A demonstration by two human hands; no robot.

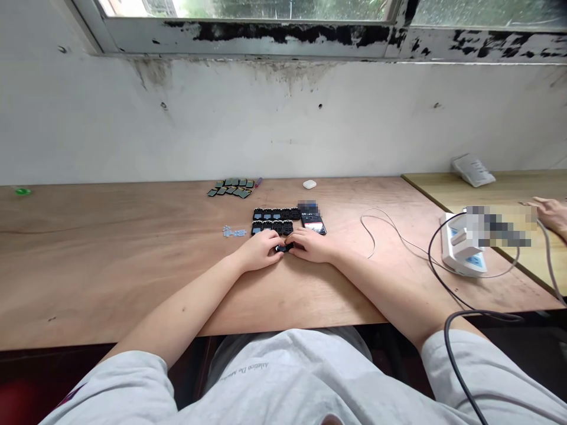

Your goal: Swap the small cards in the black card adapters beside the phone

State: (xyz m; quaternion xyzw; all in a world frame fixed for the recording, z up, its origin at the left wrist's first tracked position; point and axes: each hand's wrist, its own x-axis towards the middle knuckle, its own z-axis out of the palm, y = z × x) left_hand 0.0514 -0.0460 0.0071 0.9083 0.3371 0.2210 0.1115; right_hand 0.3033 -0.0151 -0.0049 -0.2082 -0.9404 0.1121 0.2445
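Black cases (286,215), several holding pale-blue pieces (267,216), sit near the fingers (271,241)

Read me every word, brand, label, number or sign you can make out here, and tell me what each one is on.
"Atletico De Ma…": on the light shirt, upside down in the picture; the ending is unclear.
Phone: screen text too small and blurred to read.
Power strip: no legible text; partly pixelated.
Black modules: any markings are too small to read.
Packet by the wall: nothing legible.
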